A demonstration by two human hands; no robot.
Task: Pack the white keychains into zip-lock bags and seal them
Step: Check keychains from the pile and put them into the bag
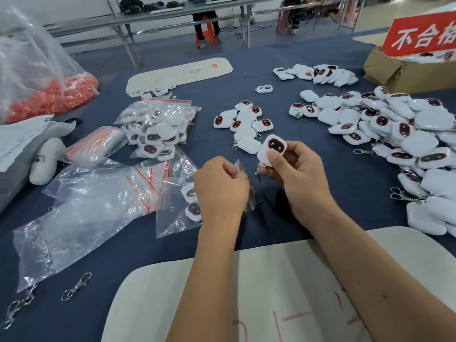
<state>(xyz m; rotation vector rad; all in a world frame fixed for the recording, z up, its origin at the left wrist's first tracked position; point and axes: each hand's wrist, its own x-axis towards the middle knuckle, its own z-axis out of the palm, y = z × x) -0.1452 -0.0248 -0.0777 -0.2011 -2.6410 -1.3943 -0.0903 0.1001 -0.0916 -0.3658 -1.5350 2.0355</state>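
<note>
My right hand (299, 178) holds a white keychain (271, 150) with a dark red-rimmed face, its metal clasp hanging below the fingers. Just left of it, my left hand (220, 186) pinches a small clear zip-lock bag (248, 191) by its top edge. Loose white keychains lie in a small group (246, 124) beyond my hands and in a big heap (399, 134) on the right. Packed, sealed bags are piled at the left (158, 129), and two more bagged keychains (192, 203) lie beside my left wrist.
Empty zip-lock bags (98, 193) spread across the left of the blue table. Loose metal clasps (76, 286) lie near the front left. A large bag of red bits (49, 97) stands far left, a cardboard box with a red sign (404, 70) far right. A white mat (271, 292) lies under my forearms.
</note>
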